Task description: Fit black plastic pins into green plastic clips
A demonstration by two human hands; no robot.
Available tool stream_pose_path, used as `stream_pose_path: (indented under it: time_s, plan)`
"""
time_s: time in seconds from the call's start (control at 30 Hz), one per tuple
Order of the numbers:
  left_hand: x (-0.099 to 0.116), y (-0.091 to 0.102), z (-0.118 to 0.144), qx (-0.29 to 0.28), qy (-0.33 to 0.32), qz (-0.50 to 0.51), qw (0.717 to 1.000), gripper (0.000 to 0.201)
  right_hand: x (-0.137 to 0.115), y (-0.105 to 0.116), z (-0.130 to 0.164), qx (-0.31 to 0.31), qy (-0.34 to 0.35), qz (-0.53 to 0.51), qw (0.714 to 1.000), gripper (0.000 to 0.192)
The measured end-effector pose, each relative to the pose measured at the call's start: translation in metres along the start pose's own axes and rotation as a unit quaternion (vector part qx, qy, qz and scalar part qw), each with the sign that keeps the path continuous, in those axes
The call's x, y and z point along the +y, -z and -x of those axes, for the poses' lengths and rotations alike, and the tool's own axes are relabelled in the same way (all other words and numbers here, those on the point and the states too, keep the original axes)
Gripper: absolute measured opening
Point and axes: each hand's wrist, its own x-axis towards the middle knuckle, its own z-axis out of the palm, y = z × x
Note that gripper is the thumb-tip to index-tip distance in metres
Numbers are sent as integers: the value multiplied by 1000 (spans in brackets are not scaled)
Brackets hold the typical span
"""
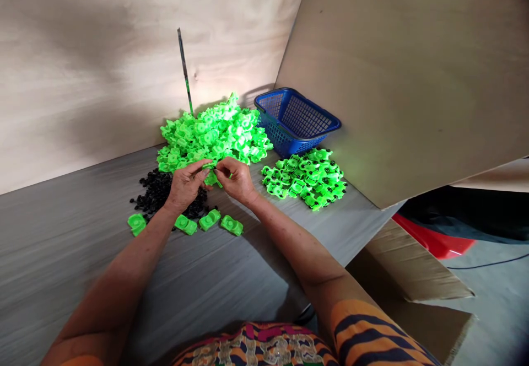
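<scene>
My left hand [184, 187] is closed around a small bright green toy car body [209, 165], mostly covered by the fingers. Opposite it, my right hand [238, 180] pinches a tiny black piece, seemingly a wheel [215, 171], against the car's side. Directly behind both hands rises a big heap of green car bodies [215, 132]. Loose black wheels [151, 194] are spread beneath and left of my left hand. Several single car bodies [210, 220] lie in a rough row nearer me, partly behind my left forearm.
Right of my hands lies a pile of green cars with black wheels [306, 177]. Behind it stands a blue plastic basket [295, 146]. A thin upright rod [183, 63] leans by the back board. Cardboard [417, 261] is below the grey table's [194, 283] right edge.
</scene>
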Motion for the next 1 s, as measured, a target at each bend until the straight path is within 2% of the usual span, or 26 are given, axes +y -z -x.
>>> stream_pose_path:
  time_s: [0.17,0.27,0.37,0.43,0.5,0.57,0.63,0.8,1.0]
  plan:
    - [-2,0,0,1,6,2,1000,44,4,-3,0,8,29,1,1000,20]
    - [-2,-2,0,10,24,36,999,44,8,-5,-1,15,29,-4,999,19]
    - [-3,0,-5,57,52,103,992,43,12,-5,-3,3,-11,-15,1000,17]
    - [-4,4,-10,110,83,142,980,38,15,-4,-3,-52,-52,3,997,17]
    - [-5,10,-15,149,120,161,968,29,18,-5,-2,-162,-68,49,983,18]
    - [-6,15,-18,160,135,169,963,27,20,-5,0,-286,-51,100,952,20]
    - [-7,18,-20,156,134,169,964,32,21,-5,2,-364,-25,129,922,21]
    - [-5,15,-17,129,157,158,966,40,17,-5,4,-409,11,140,902,18]
    - [0,11,-13,100,172,146,969,43,10,-7,5,-432,11,152,889,20]
